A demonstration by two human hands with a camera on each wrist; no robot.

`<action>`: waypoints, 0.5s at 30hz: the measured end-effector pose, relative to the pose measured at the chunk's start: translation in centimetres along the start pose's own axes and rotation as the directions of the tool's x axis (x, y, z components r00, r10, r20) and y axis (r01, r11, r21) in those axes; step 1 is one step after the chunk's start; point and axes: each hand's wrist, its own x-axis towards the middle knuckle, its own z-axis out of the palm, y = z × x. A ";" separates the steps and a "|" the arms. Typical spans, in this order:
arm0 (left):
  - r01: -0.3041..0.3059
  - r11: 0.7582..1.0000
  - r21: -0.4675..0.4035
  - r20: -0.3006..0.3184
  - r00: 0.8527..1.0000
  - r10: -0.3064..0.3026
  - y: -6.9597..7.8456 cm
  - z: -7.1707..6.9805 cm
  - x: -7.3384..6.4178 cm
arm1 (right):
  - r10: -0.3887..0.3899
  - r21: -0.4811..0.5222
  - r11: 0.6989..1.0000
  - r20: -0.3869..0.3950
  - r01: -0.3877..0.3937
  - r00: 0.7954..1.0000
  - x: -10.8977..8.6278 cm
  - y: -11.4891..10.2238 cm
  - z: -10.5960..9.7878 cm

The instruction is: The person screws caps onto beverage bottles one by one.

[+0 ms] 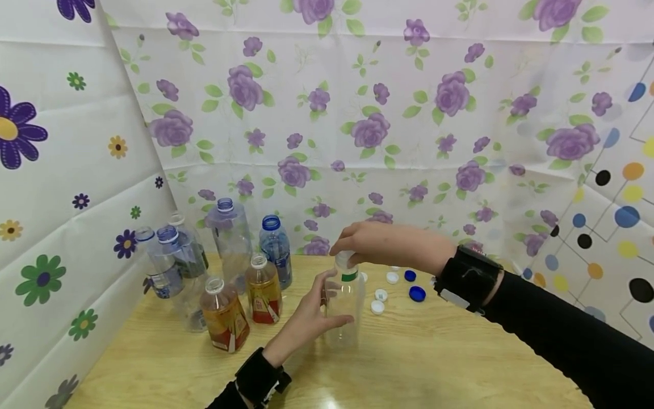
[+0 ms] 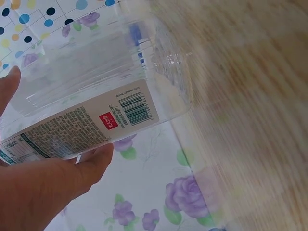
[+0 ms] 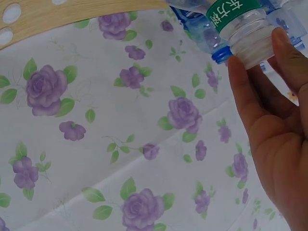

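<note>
A clear, empty-looking plastic bottle (image 1: 343,336) with a green neck band stands upright on the table. My left hand (image 1: 313,313) grips its body, thumb on the near side. From above, my right hand (image 1: 380,241) pinches the whitish cap (image 1: 343,259) at the bottle's top. In the left wrist view, fingers of the left hand (image 2: 57,185) lie along the bottle's printed label (image 2: 126,107). The right wrist view shows thumb and fingertips of the right hand (image 3: 274,130) on either side of the cap (image 3: 252,45), right by the green band (image 3: 236,17).
Left of my hands stand several uncapped bottles: two with amber drink (image 1: 225,318), (image 1: 264,292), a blue one (image 1: 276,250), a tall clear one (image 1: 230,238) and others behind. Loose white caps (image 1: 377,307) and blue caps (image 1: 417,293) lie to the right. Flowered sheets (image 1: 306,113) surround the wooden table (image 1: 434,363).
</note>
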 end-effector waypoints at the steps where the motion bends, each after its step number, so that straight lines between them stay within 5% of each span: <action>1: 0.001 1.000 0.000 0.001 1.000 -0.001 0.0 0.0 0.0 | 0.008 -0.024 1.000 -0.005 -0.008 1.000 0.0 -0.1 0.0; 6: 0.014 1.000 -0.003 0.010 1.000 -0.014 0.7 -0.3 -0.1 | 0.026 -0.084 0.996 -0.019 -0.027 0.999 0.0 -0.6 0.1; 11: 0.027 1.000 -0.003 0.021 0.999 -0.027 3.8 -0.7 -0.9 | -0.003 -0.047 0.999 -0.008 0.003 1.000 0.1 -0.4 0.0; 15: 0.017 1.000 -0.011 0.032 0.999 -0.017 2.8 -0.6 -0.7 | -0.046 0.064 0.997 0.022 0.045 0.999 0.0 0.4 -0.2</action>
